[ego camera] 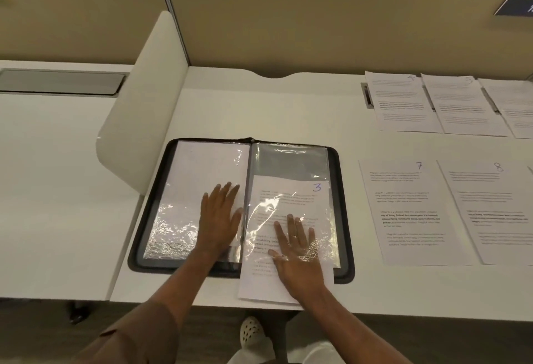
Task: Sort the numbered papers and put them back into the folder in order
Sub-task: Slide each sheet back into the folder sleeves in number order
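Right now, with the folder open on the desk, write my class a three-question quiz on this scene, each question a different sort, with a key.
1. True or false: the sheet marked 3 is fully inside its plastic sleeve.
2. Which sheet lies nearest the folder on its right? A) 4 B) 7 C) 8
3. Fill in: the left hand presses flat on the folder's ____ page.

Key
1. False; its lower end sticks out past the folder's edge, under the right hand.
2. B, sheet 7.
3. Left.
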The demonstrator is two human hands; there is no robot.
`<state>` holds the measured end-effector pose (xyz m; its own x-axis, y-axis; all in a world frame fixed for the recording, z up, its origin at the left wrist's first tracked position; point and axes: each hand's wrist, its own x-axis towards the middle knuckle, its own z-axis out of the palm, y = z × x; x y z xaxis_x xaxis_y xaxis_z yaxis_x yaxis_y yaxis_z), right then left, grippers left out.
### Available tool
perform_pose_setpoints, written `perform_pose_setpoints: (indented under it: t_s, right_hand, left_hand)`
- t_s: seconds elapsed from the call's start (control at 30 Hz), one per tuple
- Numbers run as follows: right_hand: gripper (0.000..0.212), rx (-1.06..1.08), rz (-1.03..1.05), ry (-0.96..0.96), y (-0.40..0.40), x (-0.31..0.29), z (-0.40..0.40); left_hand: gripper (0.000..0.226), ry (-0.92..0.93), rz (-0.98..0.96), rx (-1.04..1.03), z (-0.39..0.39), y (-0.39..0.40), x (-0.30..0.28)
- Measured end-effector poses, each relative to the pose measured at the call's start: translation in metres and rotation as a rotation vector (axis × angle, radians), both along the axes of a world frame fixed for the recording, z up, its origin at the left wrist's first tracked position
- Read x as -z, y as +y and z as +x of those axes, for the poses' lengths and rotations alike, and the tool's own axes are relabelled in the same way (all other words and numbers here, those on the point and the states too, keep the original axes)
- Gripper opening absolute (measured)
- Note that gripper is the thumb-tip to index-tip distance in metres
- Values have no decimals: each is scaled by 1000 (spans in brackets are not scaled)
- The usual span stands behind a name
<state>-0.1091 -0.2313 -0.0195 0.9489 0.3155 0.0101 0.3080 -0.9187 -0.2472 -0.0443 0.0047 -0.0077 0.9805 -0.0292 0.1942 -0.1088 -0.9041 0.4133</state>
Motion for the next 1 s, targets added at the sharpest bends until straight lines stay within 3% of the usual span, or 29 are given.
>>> perform_pose_setpoints:
  t_s: [0.1, 0.27, 0.43, 0.73, 1.0]
  right_hand:
    - [66, -9, -16, -38, 0, 7, 11]
    - [67, -5, -134, -37, 1, 19, 62]
    - [64, 95, -59, -37, 8, 19, 106]
    - [57, -52, 28, -184, 9, 17, 14]
    - [58, -19, -12, -181, 15, 32, 68]
  left_hand:
    - [64, 128, 171, 47, 0, 5, 22]
    - [64, 166, 226, 39, 1, 3, 21]
    - [65, 184, 239, 27, 1, 4, 21]
    - [63, 173, 228, 25, 1, 4, 19]
    - [63, 185, 237, 28, 0, 5, 20]
